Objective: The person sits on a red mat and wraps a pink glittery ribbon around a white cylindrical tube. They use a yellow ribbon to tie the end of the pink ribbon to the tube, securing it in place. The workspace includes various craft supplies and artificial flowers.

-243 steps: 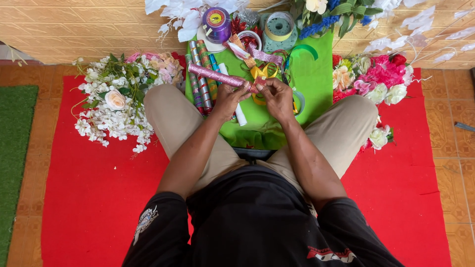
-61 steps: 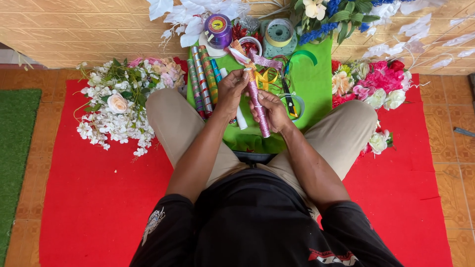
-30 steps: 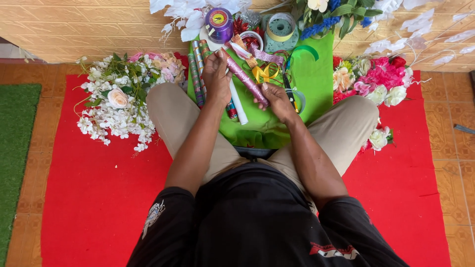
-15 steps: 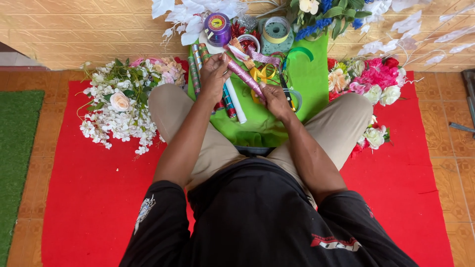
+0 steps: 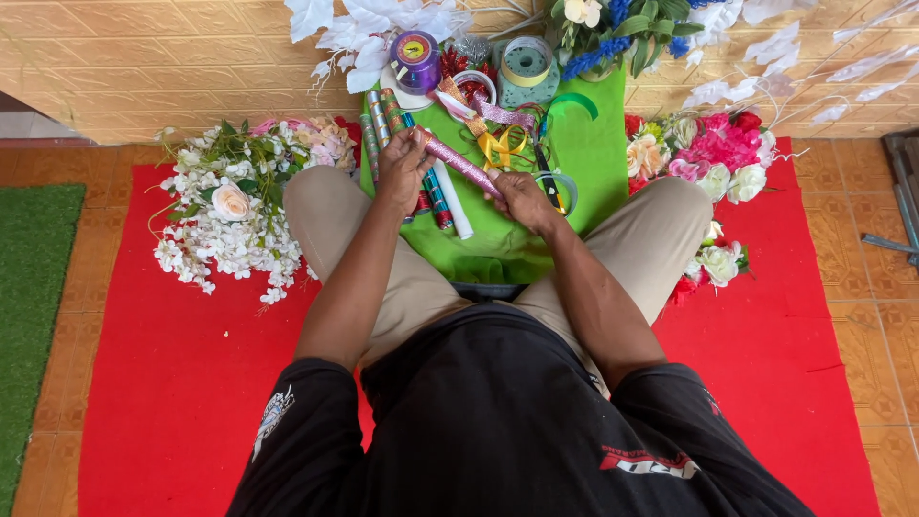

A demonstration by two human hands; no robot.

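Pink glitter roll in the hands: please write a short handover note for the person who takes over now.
Left hand grips the upper end of the pink glitter roll; right hand grips its lower end, roll slanted above the green cloth.
Other rolls lie on the cloth under the left hand; ribbon spools sit at the far edge.
Done: roll picked up, off the cloth.
Left: it looks fully rolled, not yet opened.
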